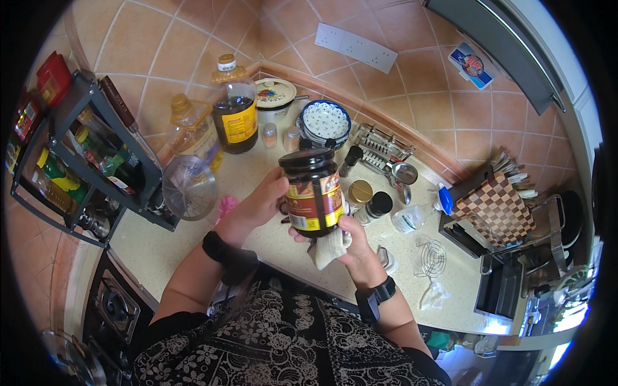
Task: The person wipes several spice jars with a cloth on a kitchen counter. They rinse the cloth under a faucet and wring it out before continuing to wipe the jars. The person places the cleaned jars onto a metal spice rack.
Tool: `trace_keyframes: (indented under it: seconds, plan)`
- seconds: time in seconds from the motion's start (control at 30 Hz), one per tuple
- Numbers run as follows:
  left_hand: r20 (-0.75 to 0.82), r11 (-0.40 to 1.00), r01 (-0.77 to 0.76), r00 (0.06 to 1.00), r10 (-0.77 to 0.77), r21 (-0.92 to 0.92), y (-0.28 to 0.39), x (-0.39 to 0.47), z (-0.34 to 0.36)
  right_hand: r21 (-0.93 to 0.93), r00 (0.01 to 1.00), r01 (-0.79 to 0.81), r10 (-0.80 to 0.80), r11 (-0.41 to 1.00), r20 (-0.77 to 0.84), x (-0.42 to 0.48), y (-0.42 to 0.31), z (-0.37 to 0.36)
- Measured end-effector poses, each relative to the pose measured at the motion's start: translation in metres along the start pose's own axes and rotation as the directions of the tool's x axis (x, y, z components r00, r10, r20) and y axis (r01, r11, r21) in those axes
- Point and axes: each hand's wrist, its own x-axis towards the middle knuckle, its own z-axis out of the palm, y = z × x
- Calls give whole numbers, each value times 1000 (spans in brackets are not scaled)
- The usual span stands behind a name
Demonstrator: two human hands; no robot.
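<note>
A dark glass jar (314, 198) with a black lid and a red and yellow label is held upright above the counter. My left hand (264, 200) grips its left side near the shoulder, the thumb below the lid. Under and beside the jar's lower right, my right hand (355, 236) supports it and also holds a cream cloth (328, 250) that hangs beneath. Just beyond the jar are a black-capped pepper grinder (351, 160), a gold-lidded jar (360, 193) and a black-lidded spice jar (376, 207). Some fingers of both hands are hidden behind the jar.
On the left, a black rack (123, 144) holds several bottles, with a mesh strainer (189, 187) beside it. Large oil bottles (236, 108) and stacked bowls (326, 120) stand behind. To the right are a spray bottle (415, 216), a wire trivet (431, 259) and a checkered cutting board (497, 207).
</note>
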Motion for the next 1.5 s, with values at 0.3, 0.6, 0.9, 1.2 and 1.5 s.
trace_keyframes:
  seconds: [0.3, 0.6, 0.9, 1.2, 1.5]
  plan:
    - [37, 989, -20, 999, 25, -149, 9, 10, 16, 457, 990, -108, 137, 883, -31, -6, 22, -9]
    - [-225, 996, -45, 972, 60, 72, 15, 16, 11, -270, 967, 119, -173, 955, -185, 0, 4, 24]
    - [-84, 990, -45, 996, 34, -131, 11, 9, 13, 126, 999, 35, -37, 991, 10, 3, 4, -3]
    - [-130, 989, -24, 992, 5, -149, 11, 9, 18, 224, 997, -50, 63, 973, -51, 2, 5, -5]
    - [-196, 997, -66, 979, 56, -45, 11, 8, 28, -64, 988, 57, -66, 996, -142, -2, 8, 5]
